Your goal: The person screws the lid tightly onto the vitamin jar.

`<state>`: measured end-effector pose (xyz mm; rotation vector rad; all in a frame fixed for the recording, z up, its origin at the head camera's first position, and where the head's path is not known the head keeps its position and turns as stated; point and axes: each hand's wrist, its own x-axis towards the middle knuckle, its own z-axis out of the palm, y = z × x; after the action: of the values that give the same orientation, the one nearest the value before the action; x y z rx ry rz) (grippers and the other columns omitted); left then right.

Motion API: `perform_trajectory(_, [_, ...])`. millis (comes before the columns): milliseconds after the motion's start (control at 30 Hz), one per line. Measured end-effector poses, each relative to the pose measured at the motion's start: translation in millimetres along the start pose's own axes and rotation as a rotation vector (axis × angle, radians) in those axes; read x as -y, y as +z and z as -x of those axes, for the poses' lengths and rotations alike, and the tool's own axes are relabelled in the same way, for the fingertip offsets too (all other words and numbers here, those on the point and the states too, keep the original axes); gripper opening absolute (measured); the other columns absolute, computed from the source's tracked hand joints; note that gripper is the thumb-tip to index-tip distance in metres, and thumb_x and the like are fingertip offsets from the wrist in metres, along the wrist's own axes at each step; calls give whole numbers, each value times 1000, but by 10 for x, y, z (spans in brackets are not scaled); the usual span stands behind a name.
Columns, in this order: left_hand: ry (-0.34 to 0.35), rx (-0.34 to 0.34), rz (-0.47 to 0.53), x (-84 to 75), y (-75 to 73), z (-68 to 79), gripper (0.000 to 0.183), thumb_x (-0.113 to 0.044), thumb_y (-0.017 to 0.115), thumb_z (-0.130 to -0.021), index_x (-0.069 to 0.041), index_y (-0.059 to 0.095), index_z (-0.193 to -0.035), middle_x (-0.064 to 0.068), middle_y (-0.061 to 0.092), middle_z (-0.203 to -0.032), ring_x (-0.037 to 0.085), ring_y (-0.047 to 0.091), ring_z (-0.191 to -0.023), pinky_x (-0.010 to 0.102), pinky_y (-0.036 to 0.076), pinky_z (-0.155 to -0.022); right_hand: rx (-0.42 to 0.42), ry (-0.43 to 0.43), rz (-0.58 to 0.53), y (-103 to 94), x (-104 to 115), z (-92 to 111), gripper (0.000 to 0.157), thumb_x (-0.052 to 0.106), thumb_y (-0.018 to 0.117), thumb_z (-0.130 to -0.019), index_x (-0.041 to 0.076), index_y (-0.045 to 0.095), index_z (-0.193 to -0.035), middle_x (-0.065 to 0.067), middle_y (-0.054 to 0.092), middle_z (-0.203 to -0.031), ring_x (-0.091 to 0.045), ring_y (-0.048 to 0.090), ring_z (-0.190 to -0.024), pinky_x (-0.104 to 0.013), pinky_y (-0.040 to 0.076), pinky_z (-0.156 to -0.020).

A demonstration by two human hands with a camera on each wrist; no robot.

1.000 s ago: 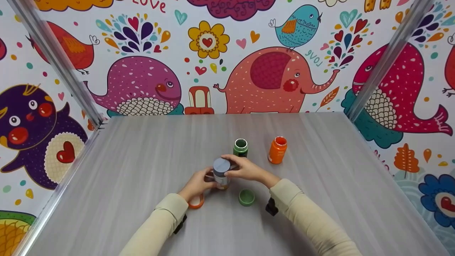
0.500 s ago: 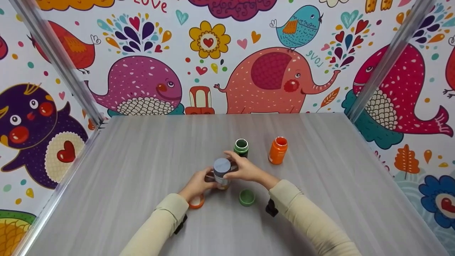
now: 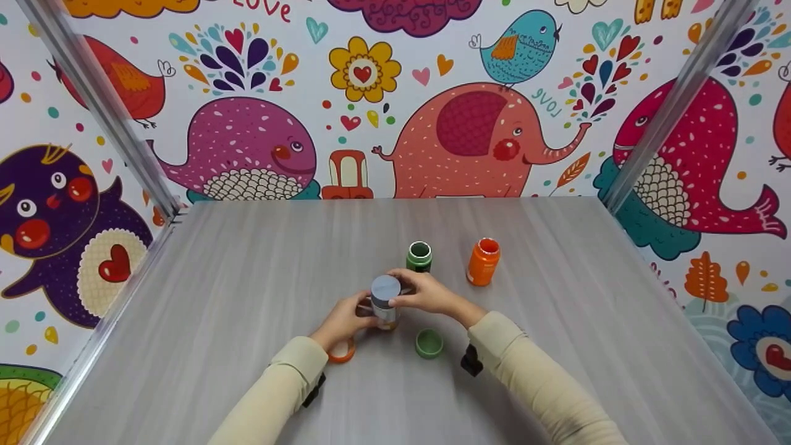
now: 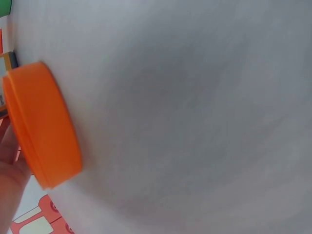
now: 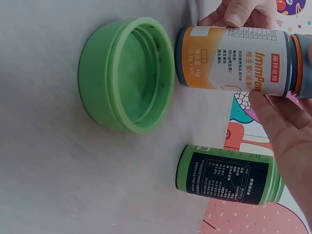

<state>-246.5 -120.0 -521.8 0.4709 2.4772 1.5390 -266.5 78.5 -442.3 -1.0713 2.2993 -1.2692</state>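
A vitamin bottle (image 3: 387, 315) with a white and orange label stands upright on the table, capped by a grey-blue lid (image 3: 385, 290). My left hand (image 3: 343, 319) grips its body from the left. Fingers and thumb of my right hand (image 3: 429, 293) hold the lid from the right. The right wrist view shows an orange ring between the lid and the bottle (image 5: 229, 58). Close by the left wrist lies an orange screw lid (image 4: 46, 126). A green lid (image 5: 100, 78) rests hollow side up, to the right of the bottle.
Behind the right hand stands an uncapped green bottle (image 3: 419, 252) with a dark label. An uncapped orange bottle (image 3: 483, 262) is farther right. Patterned walls and metal posts (image 3: 676, 105) border the grey table (image 3: 259, 259).
Half a second ago the right fingers were spread wider at the lid; now they are closed in on it again. The left hand and bottle keep their place.
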Motion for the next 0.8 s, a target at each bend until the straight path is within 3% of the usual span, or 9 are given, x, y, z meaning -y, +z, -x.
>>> perform_trajectory(167, [-9, -5, 0, -9, 1, 6, 60, -30, 67, -66, -8, 45, -117, 7, 53, -107, 18, 54, -91, 30, 43, -78, -34, 4, 18, 16, 24, -1, 45, 15, 62, -74, 0, 42, -111, -10, 54, -103, -18, 51, -93, -31, 43, -79])
perform_trajectory(333, [8, -3, -12, 2, -2, 0, 61, -31, 67, -67, -5, 44, -117, 10, 53, -107, 20, 53, -92, 32, 43, -78, -47, -15, 0, 23, -14, 0, 50, 13, 64, -72, -4, 39, -112, -16, 53, -104, -24, 50, -95, -39, 41, -79])
perform_trajectory(500, [10, 3, -23, -4, -6, -2, 63, -33, 66, -67, -4, 43, -118, 11, 53, -106, 21, 53, -92, 33, 42, -78, 4, 17, -12, 4, -155, -3, 65, 21, 62, -74, 6, 28, -127, -16, 47, -116, -23, 47, -102, -43, 37, -84])
perform_trajectory(633, [-5, 7, -29, -14, -8, 0, 63, -33, 66, -67, -6, 43, -118, 9, 54, -106, 19, 53, -92, 31, 43, -78, 50, 13, 19, -14, -281, -23, 60, 27, 57, -78, 15, 29, -130, -8, 44, -121, -16, 46, -104, -41, 37, -85])
perform_trajectory(800, [-19, 9, -30, -14, -9, -3, 62, -35, 66, -66, -10, 43, -118, 7, 55, -105, 18, 53, -92, 32, 42, -78, 55, -34, 26, -16, -326, -46, 57, 28, 57, -77, 12, 35, -127, -7, 46, -118, -16, 47, -101, -42, 38, -83])
